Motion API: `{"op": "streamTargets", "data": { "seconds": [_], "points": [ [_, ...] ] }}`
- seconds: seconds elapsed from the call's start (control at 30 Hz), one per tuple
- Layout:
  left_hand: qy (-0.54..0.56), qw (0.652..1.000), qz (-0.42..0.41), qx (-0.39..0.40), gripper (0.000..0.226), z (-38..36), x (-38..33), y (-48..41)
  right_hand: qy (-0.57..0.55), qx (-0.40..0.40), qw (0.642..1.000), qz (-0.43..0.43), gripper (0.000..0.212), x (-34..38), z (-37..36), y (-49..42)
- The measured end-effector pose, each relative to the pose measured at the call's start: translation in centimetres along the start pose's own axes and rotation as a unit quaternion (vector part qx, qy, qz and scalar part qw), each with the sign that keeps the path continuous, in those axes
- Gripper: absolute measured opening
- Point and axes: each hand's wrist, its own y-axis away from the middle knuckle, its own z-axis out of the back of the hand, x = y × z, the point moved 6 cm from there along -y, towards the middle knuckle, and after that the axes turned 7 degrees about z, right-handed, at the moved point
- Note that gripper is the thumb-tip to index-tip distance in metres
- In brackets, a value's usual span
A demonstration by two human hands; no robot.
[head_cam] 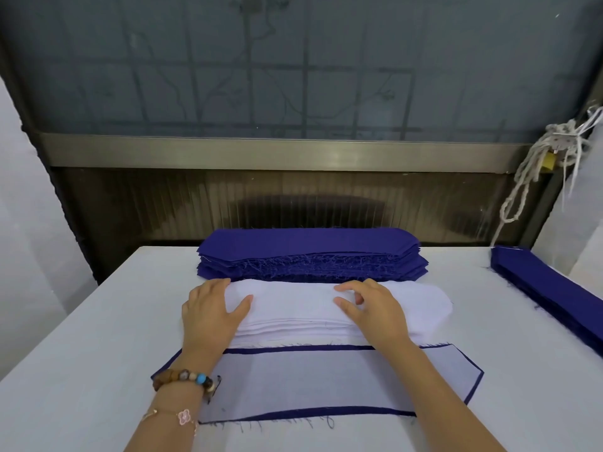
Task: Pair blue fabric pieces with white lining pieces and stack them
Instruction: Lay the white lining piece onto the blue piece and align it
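- Squarely between the two hands lies the stack of white lining pieces [293, 308], in the middle of the white-covered table [81, 337].
- The left hand [212, 311] rests flat on the stack's left end, fingers straight and reaching to its far edge, thumb spread out across the top sheet.
- The right hand [375, 311] sits on the stack right of its middle, fingers bent, with fingertips and thumb touching the top sheet; whether it pinches that sheet I cannot tell.
- Just behind the white stack, touching its far side, is the stack of blue fabric pieces [310, 256] with frayed edges.
- Nearer the person, a paired piece [310, 383], white lining laid on blue fabric with a blue border showing, lies flat under both forearms.
- A second blue stack [554, 288] lies at the table's right edge, well apart from the hands.
- The left wrist wears a beaded bracelet [186, 380] and a thin chain with a pink flower [184, 416].
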Motion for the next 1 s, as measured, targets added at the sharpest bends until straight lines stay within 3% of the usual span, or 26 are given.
{"op": "streamTargets", "data": {
  "seconds": [0.3,0.53,0.73,1.0],
  "points": [
    [-0.01,0.999,-0.039,-0.017,0.039,0.5,-0.4,0.3,0.004,-0.003,1.0,0.003,0.024,0.2,0.1,-0.1],
    [-0.003,0.999,0.04,0.019,0.068,0.7,0.6,-0.5,-0.004,-0.003,1.0,0.0,0.023,0.2,0.2,0.0],
    [0.054,0.998,0.039,-0.005,0.029,1.4,0.0,0.0,-0.007,-0.003,1.0,-0.003,0.022,0.1,0.2,0.0],
    [-0.028,0.997,-0.044,-0.057,0.024,2.0,-1.1,0.7,-0.008,-0.003,1.0,0.001,0.02,0.2,0.3,0.1]
  ]
}}
